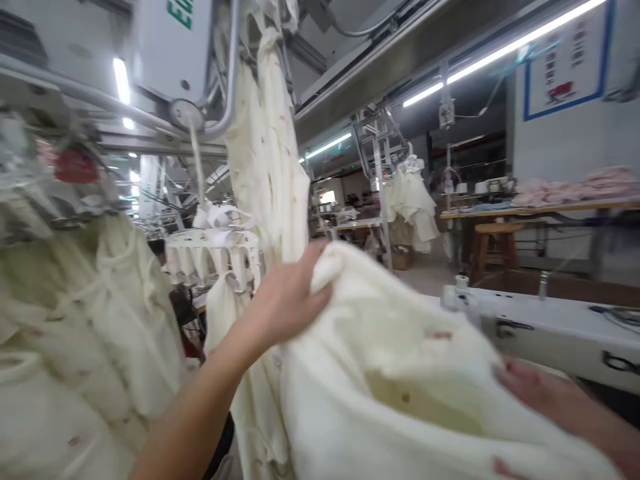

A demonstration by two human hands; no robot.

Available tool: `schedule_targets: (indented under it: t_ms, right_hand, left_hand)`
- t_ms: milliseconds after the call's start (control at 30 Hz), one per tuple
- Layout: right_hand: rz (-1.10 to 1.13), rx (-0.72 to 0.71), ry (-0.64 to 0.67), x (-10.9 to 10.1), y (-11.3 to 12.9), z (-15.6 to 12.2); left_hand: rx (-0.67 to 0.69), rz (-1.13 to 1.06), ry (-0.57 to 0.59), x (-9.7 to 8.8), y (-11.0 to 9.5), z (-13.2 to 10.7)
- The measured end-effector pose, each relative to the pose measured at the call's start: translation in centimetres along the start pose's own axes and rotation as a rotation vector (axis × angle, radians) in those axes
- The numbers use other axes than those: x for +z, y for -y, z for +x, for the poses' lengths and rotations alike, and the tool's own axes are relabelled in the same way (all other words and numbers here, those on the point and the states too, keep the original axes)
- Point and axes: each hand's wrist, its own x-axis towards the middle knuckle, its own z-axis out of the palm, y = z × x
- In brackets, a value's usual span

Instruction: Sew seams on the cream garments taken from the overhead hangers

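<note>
A cream garment (350,413) with small reddish marks is stretched out in front of me, its opening facing up. My left hand (295,293) is closed on the upper left corner of this garment, thumb in front of the cloth. At the right edge, my right hand (535,387) grips the same cloth; it is blurred and some of its fingers are hidden. Just behind my left hand, more cream cloth (273,160) hangs in long folds from overhead. A white hanger clamp (215,247) with a row of slots hangs left of that hand.
Several cream garments (90,320) hang close on the left. Above is a white box (173,47) on a metal rail. A white sewing machine (560,327) stands on the right. Beyond it are a wooden stool (495,233) and a table with pink cloth (580,187).
</note>
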Motion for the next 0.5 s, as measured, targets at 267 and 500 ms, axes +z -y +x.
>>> schedule_targets:
  t_ms: [267,500]
  right_hand:
    - [0.219,0.052,0.085,3.0,-4.7,-2.1]
    - [-0.057,0.060,-0.165,0.1,-5.5,-5.6]
  left_hand:
    - [0.069,-0.469,0.588,16.6,0.6,-5.2]
    - [-0.059,-0.999,0.691,20.0,-4.6,-4.2]
